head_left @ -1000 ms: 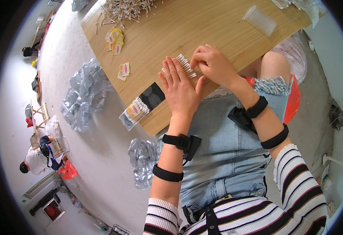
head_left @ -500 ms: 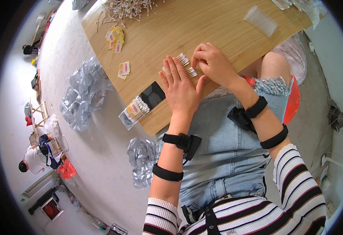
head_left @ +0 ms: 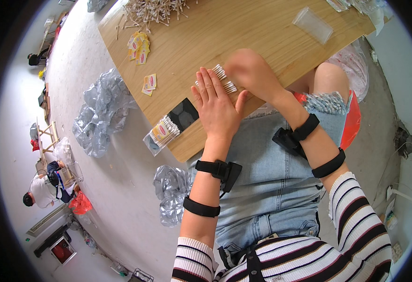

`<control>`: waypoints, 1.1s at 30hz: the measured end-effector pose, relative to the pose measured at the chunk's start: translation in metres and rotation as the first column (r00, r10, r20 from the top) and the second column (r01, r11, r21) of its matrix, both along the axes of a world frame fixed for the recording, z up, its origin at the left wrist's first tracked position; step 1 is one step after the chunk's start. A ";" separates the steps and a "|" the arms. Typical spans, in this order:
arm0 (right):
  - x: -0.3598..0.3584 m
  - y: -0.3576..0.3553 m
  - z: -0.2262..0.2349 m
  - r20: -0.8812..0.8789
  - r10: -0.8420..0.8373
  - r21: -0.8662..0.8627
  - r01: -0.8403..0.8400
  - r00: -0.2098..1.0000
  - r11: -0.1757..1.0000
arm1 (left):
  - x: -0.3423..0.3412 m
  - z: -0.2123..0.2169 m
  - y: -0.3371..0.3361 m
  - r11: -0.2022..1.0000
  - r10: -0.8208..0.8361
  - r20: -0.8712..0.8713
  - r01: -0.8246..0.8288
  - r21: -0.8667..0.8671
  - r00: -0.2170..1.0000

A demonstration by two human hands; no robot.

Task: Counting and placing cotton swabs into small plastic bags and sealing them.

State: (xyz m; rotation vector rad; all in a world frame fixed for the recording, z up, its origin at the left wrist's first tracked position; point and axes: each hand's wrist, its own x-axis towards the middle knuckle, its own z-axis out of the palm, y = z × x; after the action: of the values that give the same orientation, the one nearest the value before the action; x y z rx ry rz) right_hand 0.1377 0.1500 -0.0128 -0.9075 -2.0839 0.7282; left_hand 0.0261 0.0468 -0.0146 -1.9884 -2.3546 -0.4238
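Resting my left hand (head_left: pixel 220 110) flat, fingers outstretched, across a row of cotton swabs (head_left: pixel 229 87) on the wooden table (head_left: pixel 243 33); my right hand (head_left: pixel 252 74) curls just beside the swab tips, too blurred to tell whether it pinches anything; left of my palm lies a dark pad (head_left: pixel 186 113), with a clear packet of swabs (head_left: pixel 164 130) at its outer end; beyond sit yellow cards (head_left: pixel 141 48), a loose swab heap (head_left: pixel 154 10) and, off right, a clear bag (head_left: pixel 313 25).

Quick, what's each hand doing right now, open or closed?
Left hand: open, fingers straight, palm down over part of the cotton swabs.
Right hand: beside them, too blurred to tell whether it's closed or holding anything.
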 end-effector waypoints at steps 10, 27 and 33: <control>-0.001 0.001 -0.001 0.003 -0.001 -0.009 0.001 1.000 1.000 | 0.000 0.000 0.000 1.000 0.002 0.008 -0.002 0.004 1.000; -0.003 0.000 -0.004 0.048 -0.022 0.036 0.021 0.999 0.999 | 0.000 -0.001 0.000 1.000 -0.001 0.012 0.001 -0.001 1.000; -0.005 0.000 -0.005 0.027 -0.037 0.038 0.036 0.999 0.999 | -0.001 0.000 0.000 1.000 -0.005 0.014 0.005 0.005 1.000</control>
State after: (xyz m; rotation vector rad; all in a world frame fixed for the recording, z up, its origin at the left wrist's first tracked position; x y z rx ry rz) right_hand 0.1330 0.1498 -0.0173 -0.9370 -2.0929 0.6593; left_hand 0.0252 0.0467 -0.0141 -1.9966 -2.3547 -0.4447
